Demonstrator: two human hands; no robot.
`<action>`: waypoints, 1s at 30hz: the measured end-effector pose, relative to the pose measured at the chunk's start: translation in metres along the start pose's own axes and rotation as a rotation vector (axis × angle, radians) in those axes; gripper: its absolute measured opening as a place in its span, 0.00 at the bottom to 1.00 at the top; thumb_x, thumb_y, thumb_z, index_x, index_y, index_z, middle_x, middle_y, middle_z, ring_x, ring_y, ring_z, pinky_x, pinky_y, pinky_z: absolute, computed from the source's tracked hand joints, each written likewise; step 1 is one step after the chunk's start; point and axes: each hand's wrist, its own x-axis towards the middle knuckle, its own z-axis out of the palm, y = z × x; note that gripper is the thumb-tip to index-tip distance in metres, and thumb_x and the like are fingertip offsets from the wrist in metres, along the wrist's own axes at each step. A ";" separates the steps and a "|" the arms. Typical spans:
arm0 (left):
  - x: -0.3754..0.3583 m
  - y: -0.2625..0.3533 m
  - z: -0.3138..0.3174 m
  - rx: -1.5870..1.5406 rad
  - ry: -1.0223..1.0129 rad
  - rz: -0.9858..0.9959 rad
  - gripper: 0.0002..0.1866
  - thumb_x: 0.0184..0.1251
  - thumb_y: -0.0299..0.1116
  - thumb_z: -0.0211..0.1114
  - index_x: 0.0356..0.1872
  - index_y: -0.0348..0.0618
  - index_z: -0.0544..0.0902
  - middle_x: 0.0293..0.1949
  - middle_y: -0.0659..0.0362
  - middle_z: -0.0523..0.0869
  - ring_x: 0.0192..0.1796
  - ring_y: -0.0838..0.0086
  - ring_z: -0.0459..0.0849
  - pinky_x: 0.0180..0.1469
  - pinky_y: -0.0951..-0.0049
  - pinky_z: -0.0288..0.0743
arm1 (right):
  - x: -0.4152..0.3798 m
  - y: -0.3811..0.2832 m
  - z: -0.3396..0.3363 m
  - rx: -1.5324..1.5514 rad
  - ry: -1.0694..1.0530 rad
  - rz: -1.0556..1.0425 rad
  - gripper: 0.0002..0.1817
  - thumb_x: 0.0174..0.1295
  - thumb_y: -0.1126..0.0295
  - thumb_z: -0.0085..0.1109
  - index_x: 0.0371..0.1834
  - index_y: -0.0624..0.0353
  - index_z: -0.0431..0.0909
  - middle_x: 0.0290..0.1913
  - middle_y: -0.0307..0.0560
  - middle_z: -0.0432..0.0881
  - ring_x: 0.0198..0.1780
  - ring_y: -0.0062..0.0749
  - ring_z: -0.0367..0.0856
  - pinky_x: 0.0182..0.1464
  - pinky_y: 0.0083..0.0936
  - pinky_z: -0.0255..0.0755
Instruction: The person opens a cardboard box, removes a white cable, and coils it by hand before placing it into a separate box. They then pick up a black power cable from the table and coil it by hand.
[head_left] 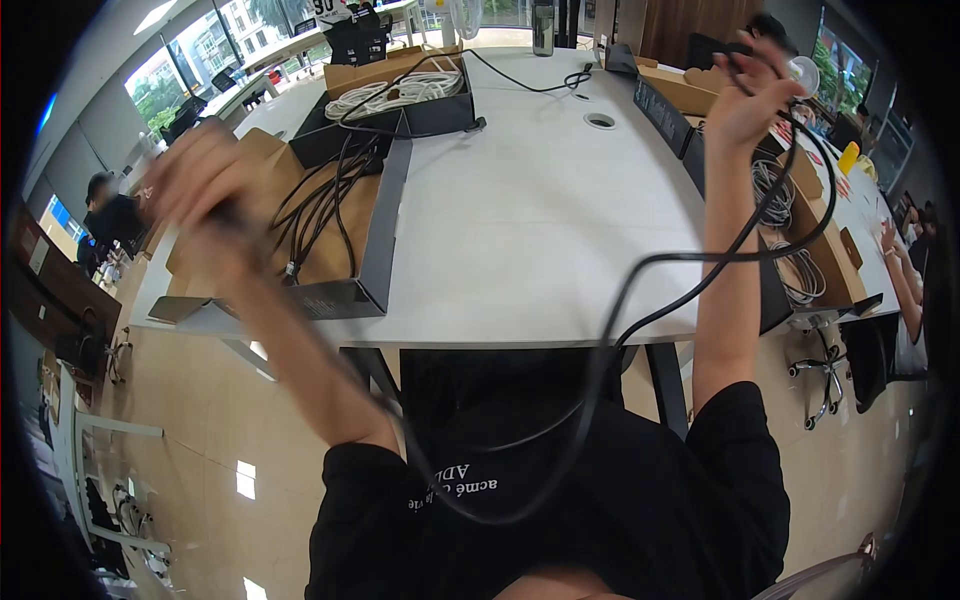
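Observation:
A black cable [650,258] hangs in a long loop between my raised hands and droops in front of my shirt. On the right, my right hand [757,92] is closed around the cable, with loops falling beside the wrist. My left hand [200,190], smeared by motion, is up at the left above an open box; a dark part of the cable shows at its palm. Several black cables [325,215] lie in that cardboard-lined box [375,250]. Behind it, another box [455,112] holds white cables [390,95], with a black cable draped across.
The white table [520,220] has a round grommet hole [599,121]. Boxes with grey cables [800,270] line its right side. A dark bottle [542,28] stands at the far edge. Another person's arm [903,280] shows at the far right; another person is at the left.

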 end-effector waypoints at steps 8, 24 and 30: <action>0.066 -0.149 -0.166 0.215 0.856 -0.314 0.13 0.53 0.35 0.68 0.20 0.43 0.72 0.36 0.53 0.74 0.41 0.62 0.76 0.48 0.62 0.74 | -0.098 0.012 0.048 0.145 -0.467 0.409 0.28 0.65 0.47 0.38 0.56 0.59 0.65 0.52 0.47 0.73 0.47 0.26 0.73 0.53 0.29 0.65; 0.038 -0.151 -0.187 0.679 0.593 -0.388 0.16 0.57 0.42 0.63 0.39 0.42 0.73 0.33 0.59 0.76 0.39 0.72 0.80 0.39 0.76 0.79 | -0.145 0.023 0.041 -0.815 -1.178 -0.089 0.39 0.56 0.41 0.45 0.69 0.44 0.50 0.68 0.44 0.57 0.71 0.49 0.42 0.65 0.56 0.31; 0.053 -0.129 -0.212 0.889 0.695 -0.129 0.08 0.51 0.23 0.64 0.28 0.28 0.75 0.34 0.49 0.80 0.36 0.70 0.83 0.50 0.75 0.79 | -0.152 0.019 0.053 0.117 -0.875 0.824 0.42 0.57 0.48 0.45 0.71 0.53 0.41 0.72 0.48 0.39 0.67 0.46 0.51 0.61 0.54 0.52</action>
